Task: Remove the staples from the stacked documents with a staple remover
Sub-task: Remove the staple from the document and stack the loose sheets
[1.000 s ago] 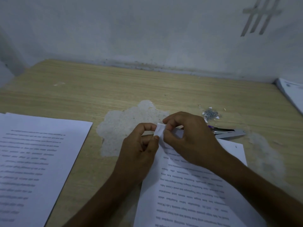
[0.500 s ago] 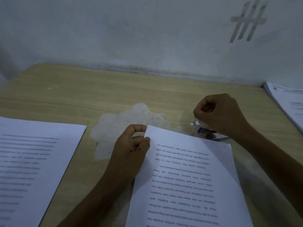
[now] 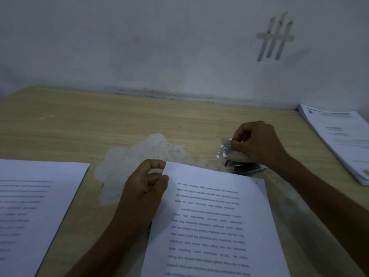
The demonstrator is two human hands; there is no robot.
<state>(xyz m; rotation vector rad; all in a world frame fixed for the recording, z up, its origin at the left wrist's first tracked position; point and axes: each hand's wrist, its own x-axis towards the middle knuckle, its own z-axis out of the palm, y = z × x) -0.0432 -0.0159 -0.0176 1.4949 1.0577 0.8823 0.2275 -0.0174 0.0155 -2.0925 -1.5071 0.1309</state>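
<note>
A printed document (image 3: 217, 222) lies in front of me with its text upside down. My left hand (image 3: 145, 188) pinches its top left corner between thumb and fingers. My right hand (image 3: 257, 142) is curled above a small pile of pulled staples and paper scraps (image 3: 224, 149) further back on the right. Its fingertips pinch something tiny, seemingly a staple, too small to see clearly. The metal staple remover (image 3: 246, 168) with a purple end lies on the table just past the document's top edge, under my right wrist, and neither hand touches it.
A second printed stack (image 3: 34, 212) lies at the left. Another stack of papers (image 3: 341, 140) sits at the far right by the wall. The wooden table (image 3: 99, 120) has a worn pale patch (image 3: 143, 156) in the middle.
My right hand left the document's corner and moved back and right to the staple pile. The folded corner now lies flat. My left hand stays on the corner.
</note>
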